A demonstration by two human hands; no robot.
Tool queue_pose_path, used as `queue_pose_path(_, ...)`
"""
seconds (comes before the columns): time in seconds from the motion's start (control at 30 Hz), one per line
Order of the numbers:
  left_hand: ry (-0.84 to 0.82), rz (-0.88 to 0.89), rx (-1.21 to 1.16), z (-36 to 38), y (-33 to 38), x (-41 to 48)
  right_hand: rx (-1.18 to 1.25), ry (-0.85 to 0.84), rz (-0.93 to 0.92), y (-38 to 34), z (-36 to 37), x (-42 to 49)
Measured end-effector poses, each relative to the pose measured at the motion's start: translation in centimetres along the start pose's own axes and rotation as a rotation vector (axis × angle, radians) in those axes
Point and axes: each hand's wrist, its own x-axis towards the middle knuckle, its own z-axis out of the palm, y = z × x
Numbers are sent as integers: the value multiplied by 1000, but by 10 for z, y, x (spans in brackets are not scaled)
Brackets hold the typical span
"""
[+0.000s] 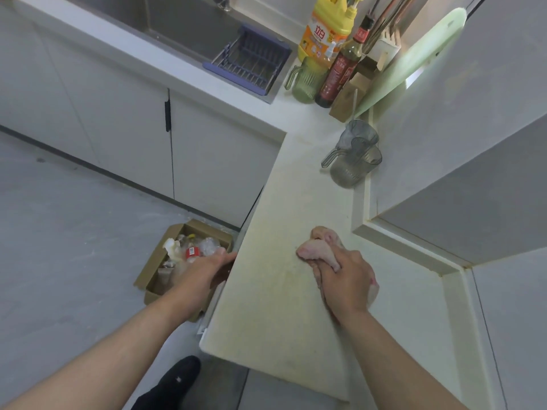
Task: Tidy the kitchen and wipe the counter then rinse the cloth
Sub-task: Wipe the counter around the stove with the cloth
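A pale pink cloth (319,247) lies bunched on the cream counter (275,291). My right hand (346,279) presses down on it, fingers closed over its near part. My left hand (207,267) rests at the counter's left edge, fingers curled around that edge, holding nothing else. The steel sink (177,22) is at the far left end of the counter, with a purple-framed drying rack (251,59) set in it.
Two stacked grey measuring jugs (353,156) stand against the wall. Further back stand a green mug (306,79), a dark sauce bottle (340,66), a yellow detergent jug (324,28), a knife block (347,97) and a green cutting board (414,57). A cardboard box of rubbish (177,261) sits on the floor.
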Motion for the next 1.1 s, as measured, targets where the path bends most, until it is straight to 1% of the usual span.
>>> queue_pose_path(0.07,-41,49,-2,33,58,-63,-17,-24,-11,-7,-3,-24)
queue_pose_path(0.17,-36,120,21,48,89,-109,2,-47,-6,-16,-8,-52)
queue_pose_path(0.27,-33,198,195,45,90,-127,-23,-53,-16,-23,-13,-77)
queue_pose_path(0.37,-17,197,341,40,82,-147,-39,-67,8,-25,-16,-104)
queue_pose_path(0.4,-3,209,393,40,79,-153,-53,-83,-9,-25,-18,-115)
queue_pose_path(0.47,6,227,461,42,75,-160,-84,-111,-84,-24,-26,-142)
queue_pose_path(0.53,0,239,470,43,73,-164,-114,-87,-204,-18,-34,-169)
queue_pose_path(0.6,-1,251,453,44,71,-166,-124,-62,-254,-13,-36,-186)
queue_pose_path(0.7,18,270,435,46,70,-168,-129,-89,-237,-20,-29,-182)
queue_pose_path(0.8,22,289,422,46,70,-168,-136,-133,-226,-44,-20,-158)
queue_pose_path(0.93,0,296,417,44,68,-165,-119,-115,-123,-59,-9,-119)
queue_pose_path(1.1,8,277,384,43,64,-162,-211,-93,-101,-59,4,-82)
